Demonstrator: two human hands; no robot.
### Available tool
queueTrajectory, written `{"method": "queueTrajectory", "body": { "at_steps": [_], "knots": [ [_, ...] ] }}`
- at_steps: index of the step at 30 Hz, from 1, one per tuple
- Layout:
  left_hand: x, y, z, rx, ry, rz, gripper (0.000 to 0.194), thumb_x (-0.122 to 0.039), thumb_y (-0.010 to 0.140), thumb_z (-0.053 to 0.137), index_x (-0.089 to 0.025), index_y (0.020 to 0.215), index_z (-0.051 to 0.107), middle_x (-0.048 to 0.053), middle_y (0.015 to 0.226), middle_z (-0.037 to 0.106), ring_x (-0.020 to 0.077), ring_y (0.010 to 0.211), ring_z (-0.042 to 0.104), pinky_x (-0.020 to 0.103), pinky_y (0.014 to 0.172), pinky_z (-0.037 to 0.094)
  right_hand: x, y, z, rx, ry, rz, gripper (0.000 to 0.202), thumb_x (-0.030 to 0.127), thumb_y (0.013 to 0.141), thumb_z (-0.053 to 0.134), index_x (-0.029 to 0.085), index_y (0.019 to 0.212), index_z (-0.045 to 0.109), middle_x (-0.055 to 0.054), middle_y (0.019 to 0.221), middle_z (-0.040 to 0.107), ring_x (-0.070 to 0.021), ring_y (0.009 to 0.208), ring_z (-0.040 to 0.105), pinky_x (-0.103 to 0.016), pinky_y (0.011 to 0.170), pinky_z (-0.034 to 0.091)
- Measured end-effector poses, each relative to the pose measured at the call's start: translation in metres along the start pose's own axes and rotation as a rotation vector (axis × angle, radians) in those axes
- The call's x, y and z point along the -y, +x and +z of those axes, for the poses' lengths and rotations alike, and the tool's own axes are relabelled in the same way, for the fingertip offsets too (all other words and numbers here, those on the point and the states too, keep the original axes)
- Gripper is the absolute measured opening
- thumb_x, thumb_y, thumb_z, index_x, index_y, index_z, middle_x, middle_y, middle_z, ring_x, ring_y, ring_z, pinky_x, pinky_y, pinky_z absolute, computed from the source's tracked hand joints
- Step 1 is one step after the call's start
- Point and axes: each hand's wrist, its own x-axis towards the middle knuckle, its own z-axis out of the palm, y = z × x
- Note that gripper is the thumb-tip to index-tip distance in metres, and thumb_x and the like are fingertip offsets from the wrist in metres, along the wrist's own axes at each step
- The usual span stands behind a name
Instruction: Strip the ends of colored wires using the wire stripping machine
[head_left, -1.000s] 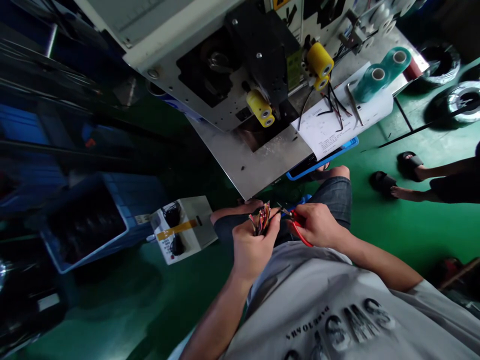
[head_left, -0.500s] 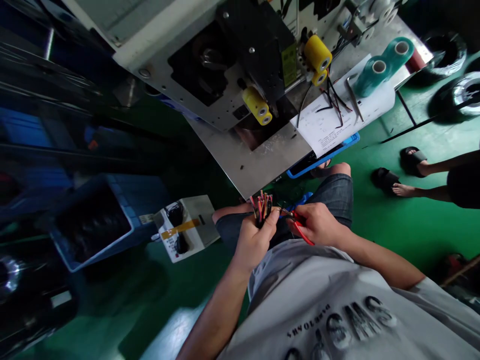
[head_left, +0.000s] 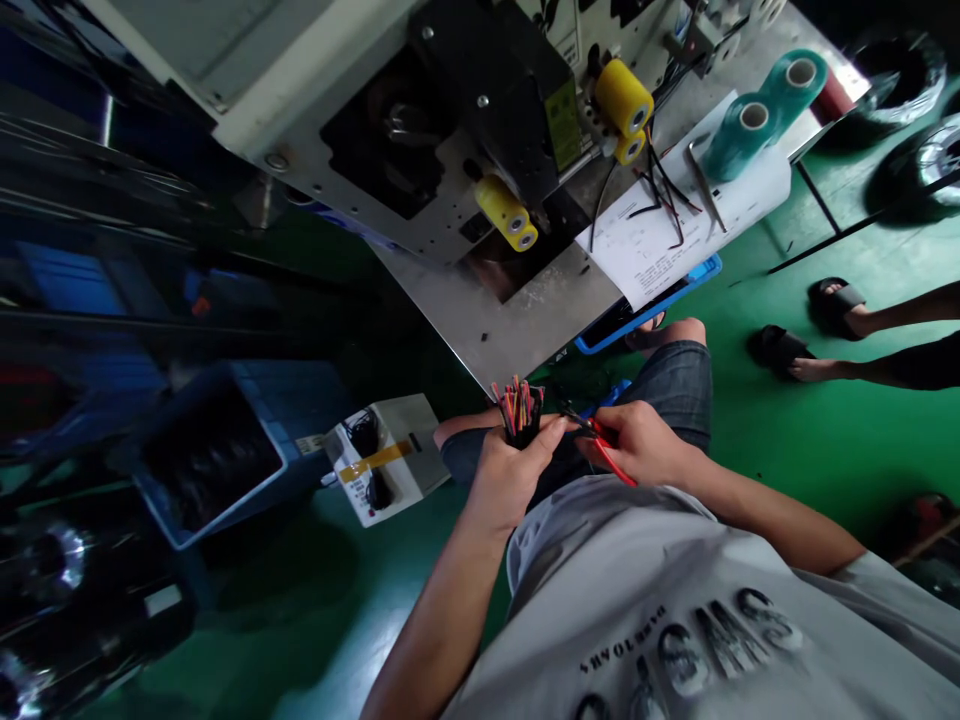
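Note:
In my left hand [head_left: 508,472] is a bundle of wires [head_left: 519,412], gripped in the closed fingers. Red, orange and dark wire ends stick up out of the fist. Red-handled pliers [head_left: 611,455] are held in my right hand [head_left: 643,445], close beside the left thumb. Their dark jaws point left toward the thumb and index finger of my left hand. Whether the jaws touch a wire is too small to tell. Both hands are over my lap, just in front of the metal table's near corner [head_left: 495,350].
A machine with yellow rollers [head_left: 624,97] stands on the table. Paper [head_left: 652,250], loose wires, tweezers [head_left: 705,187] and green film rolls [head_left: 739,135] lie to the right. A white box [head_left: 390,455] and blue crate [head_left: 262,400] stand left. A person's sandalled feet [head_left: 810,368] show at right.
The pliers have shifted slightly right and turned a little, their jaws now a bit apart from the wire bundle. The left hand has tilted the bundle slightly. The whole view has shifted a little.

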Motion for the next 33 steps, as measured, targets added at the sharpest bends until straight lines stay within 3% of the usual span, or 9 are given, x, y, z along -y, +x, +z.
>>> {"method": "queueTrajectory", "body": {
  "at_steps": [2,4,9,14,21,33],
  "knots": [
    [-0.002,-0.002,0.0,-0.067,0.197,0.172,0.023,-0.04,0.094,0.078,-0.02,0.097,0.088,0.007,0.087,0.081,0.0196,0.076,0.073,0.03,0.07,0.058,0.001,-0.004,0.002,0.006,0.051,0.057,0.049,0.057,0.099,0.063,0.019,0.07,0.053,0.002,0.06,0.051,-0.01,0.056,0.036,-0.027,0.056,0.025],
    [-0.003,-0.003,0.001,-0.116,0.378,0.323,0.02,-0.035,0.098,0.073,-0.021,0.098,0.088,0.008,0.098,0.085,0.0241,0.092,0.079,0.033,0.081,0.061,0.001,-0.007,0.005,0.006,0.061,0.081,0.047,0.056,0.098,0.063,0.018,0.07,0.055,0.002,0.06,0.053,-0.0101,0.056,0.037,-0.027,0.055,0.025],
    [0.008,-0.006,0.001,-0.236,0.758,0.65,0.015,-0.025,0.1,0.071,-0.02,0.098,0.085,0.005,0.087,0.085,0.02,0.071,0.077,0.03,0.067,0.057,0.001,-0.009,0.008,-0.012,0.027,0.086,0.039,0.046,0.098,0.063,0.019,0.071,0.054,0.002,0.061,0.053,-0.0104,0.057,0.036,-0.027,0.056,0.025],
    [0.017,-0.009,0.001,-0.248,1.107,0.94,0.028,-0.012,0.097,0.064,-0.015,0.12,0.079,0.006,0.081,0.083,0.0196,0.062,0.072,0.035,0.065,0.049,0.0,-0.01,0.009,-0.047,-0.058,0.015,0.035,0.044,0.095,0.059,0.021,0.072,0.045,0.0,0.066,0.051,-0.0119,0.059,0.037,-0.028,0.061,0.028],
    [0.01,-0.013,0.007,-0.282,1.243,1.062,0.026,-0.021,0.105,0.062,-0.01,0.121,0.078,0.001,0.056,0.063,0.02,0.052,0.055,0.039,0.057,0.037,0.0,-0.01,0.015,-0.137,-0.069,-0.07,0.033,0.045,0.089,0.055,0.024,0.072,0.037,-0.001,0.065,0.048,-0.0149,0.061,0.039,-0.03,0.062,0.027],
    [0.012,-0.012,0.005,-0.265,1.272,1.068,0.028,-0.023,0.107,0.059,-0.014,0.124,0.079,-0.001,0.054,0.058,0.0188,0.051,0.052,0.039,0.058,0.035,0.003,-0.01,0.015,-0.128,-0.008,-0.079,0.028,0.037,0.083,0.058,0.024,0.073,0.037,0.001,0.065,0.047,-0.0129,0.059,0.037,-0.028,0.061,0.028]
  ]
}}
